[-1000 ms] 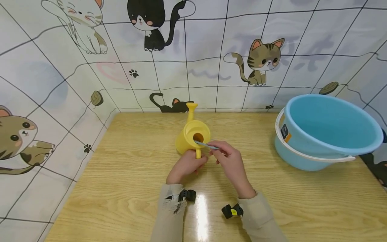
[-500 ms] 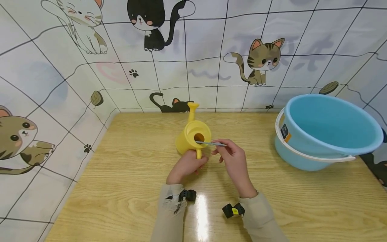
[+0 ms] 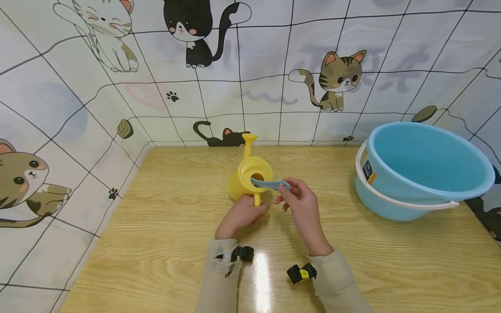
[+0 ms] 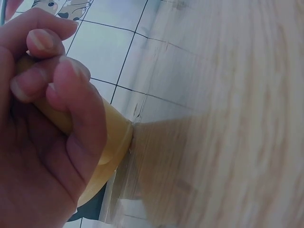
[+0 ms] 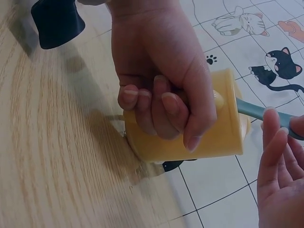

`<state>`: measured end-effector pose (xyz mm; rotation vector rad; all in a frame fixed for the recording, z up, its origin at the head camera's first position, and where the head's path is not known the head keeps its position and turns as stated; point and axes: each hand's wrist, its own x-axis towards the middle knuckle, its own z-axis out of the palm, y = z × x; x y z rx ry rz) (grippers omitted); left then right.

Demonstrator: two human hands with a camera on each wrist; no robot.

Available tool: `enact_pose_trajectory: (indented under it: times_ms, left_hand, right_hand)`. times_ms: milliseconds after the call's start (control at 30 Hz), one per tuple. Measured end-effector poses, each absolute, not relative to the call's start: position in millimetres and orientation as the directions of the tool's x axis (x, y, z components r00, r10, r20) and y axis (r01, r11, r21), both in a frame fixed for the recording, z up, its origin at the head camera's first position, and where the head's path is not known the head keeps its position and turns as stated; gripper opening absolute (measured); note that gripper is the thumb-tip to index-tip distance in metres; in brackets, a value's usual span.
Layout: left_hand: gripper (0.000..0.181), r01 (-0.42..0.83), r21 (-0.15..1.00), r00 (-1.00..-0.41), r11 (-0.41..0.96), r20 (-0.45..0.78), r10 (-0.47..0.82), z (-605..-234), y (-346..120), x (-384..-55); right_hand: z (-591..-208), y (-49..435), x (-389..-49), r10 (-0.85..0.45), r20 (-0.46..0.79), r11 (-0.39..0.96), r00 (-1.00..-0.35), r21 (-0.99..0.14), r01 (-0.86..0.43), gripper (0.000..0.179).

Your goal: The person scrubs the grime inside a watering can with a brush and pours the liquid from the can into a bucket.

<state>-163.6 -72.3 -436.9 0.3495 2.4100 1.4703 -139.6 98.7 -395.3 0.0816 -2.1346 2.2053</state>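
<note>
A yellow watering can stands on the table, spout pointing to the wall, its round top opening facing me. My left hand grips its handle; curled fingers show in the left wrist view. My right hand pinches one end of a slim blue-grey utensil between thumb and fingers. Its other end lies at the can's opening, where small ridges show, too small to tell as bristles or tines. In the right wrist view, the utensil passes behind the can's rim.
A large light-blue bucket with a white handle stands to the right on the wooden table. Behind and to the left hangs a white, grid-lined cloth printed with cats. Small black cameras sit at both wrists.
My right hand has shifted slightly right and turned the utensil, so its flat side now shows instead of its thin edge. My left hand and the watering can hold nearly still.
</note>
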Motion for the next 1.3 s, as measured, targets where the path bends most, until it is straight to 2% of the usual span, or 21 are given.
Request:
enact_pose_trajectory:
  times_ms: [300,633,1000,1067,1167,1300]
  left_hand:
    - [0.029,0.053,0.889,-0.928,0.455,-0.124,0.350,-436,-72,-163]
    - [0.030,0.061,0.884,-0.928,0.463,-0.120,0.352,-435,-72,-163]
    - [0.027,0.068,0.883,-0.929,0.465,-0.114,0.352,-435,-72,-163]
    - [0.027,0.071,0.884,-0.929,0.463,-0.110,0.354,-436,-72,-163]
    - [0.028,0.067,0.887,-0.929,0.458,-0.112,0.352,-436,-72,-163]
    - [0.028,0.054,0.891,-0.928,0.450,-0.122,0.352,-437,-73,-164]
  right_hand:
    - [-393,98,-140,-0.011,0.017,-0.145,-1.000,-0.989,-0.016,0.035]
    - [-399,98,-141,-0.022,0.001,-0.261,-1.000,-0.965,0.004,0.035]
    - [-383,99,-133,0.006,0.028,-0.267,-1.000,-0.963,-0.029,0.034]
    - [-387,100,-135,0.005,0.029,-0.259,-1.000,-0.965,-0.029,0.033]
    - [-428,106,-155,-0.017,0.078,-0.271,-0.997,-0.960,-0.071,0.030]
    - [-433,103,-156,-0.036,0.069,-0.261,-0.997,-0.964,-0.057,0.030]
